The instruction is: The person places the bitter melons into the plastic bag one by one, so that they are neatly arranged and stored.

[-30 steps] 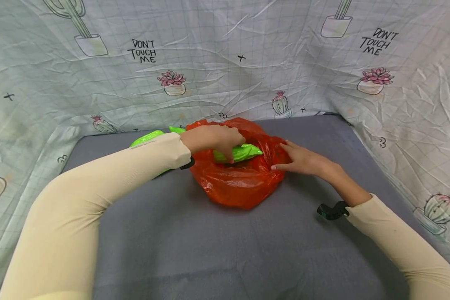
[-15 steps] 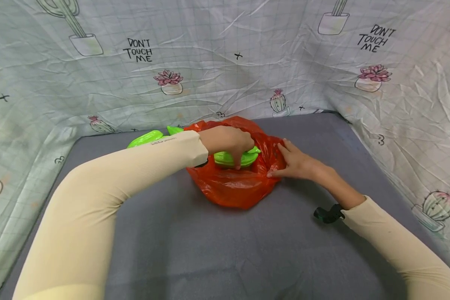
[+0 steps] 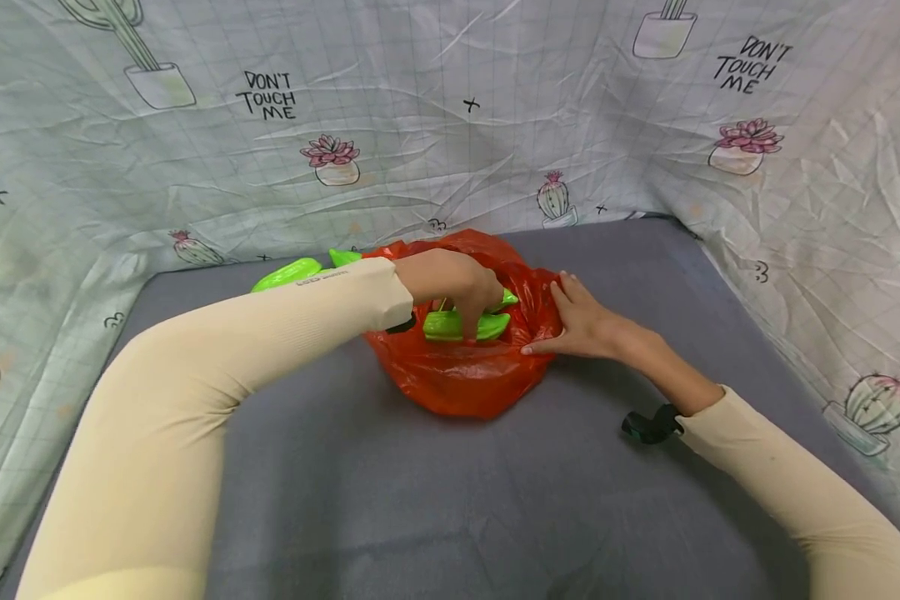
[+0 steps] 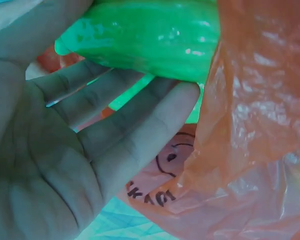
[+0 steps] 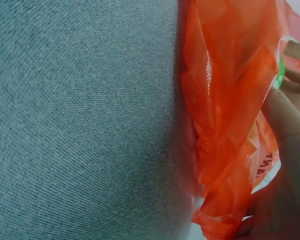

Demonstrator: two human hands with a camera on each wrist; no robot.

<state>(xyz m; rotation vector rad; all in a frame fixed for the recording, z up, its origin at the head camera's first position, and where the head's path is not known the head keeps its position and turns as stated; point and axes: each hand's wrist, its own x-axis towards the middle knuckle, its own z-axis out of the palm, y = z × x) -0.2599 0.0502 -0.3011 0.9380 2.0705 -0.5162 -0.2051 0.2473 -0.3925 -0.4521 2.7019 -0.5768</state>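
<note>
A crumpled red plastic bag [image 3: 457, 383] lies on the grey cloth with its mouth facing up. My left hand [image 3: 457, 283] reaches into it, holding a bright green ridged fruit [image 3: 442, 325], like a star fruit, between thumb and fingers. In the left wrist view the green fruit [image 4: 155, 37] lies along the fingers, its right end hidden by the bag. More green [image 3: 508, 297] shows inside, past the hand. My right hand [image 3: 585, 321] rests against the bag's right rim, thumb and fingers spread wide. Its thumb [image 5: 285, 115] sits inside the rim in the right wrist view.
More green fruits [image 3: 288, 273] lie left of the bag, partly covered by my left sleeve [image 3: 300, 308]. The grey cloth [image 3: 390, 500] spreads in front. A printed fabric wall [image 3: 420, 108] with cactus drawings rises behind and at both sides.
My left hand has moved right and deeper into the bag with the green fruit. My right hand has shifted slightly left, staying at the bag's right rim.
</note>
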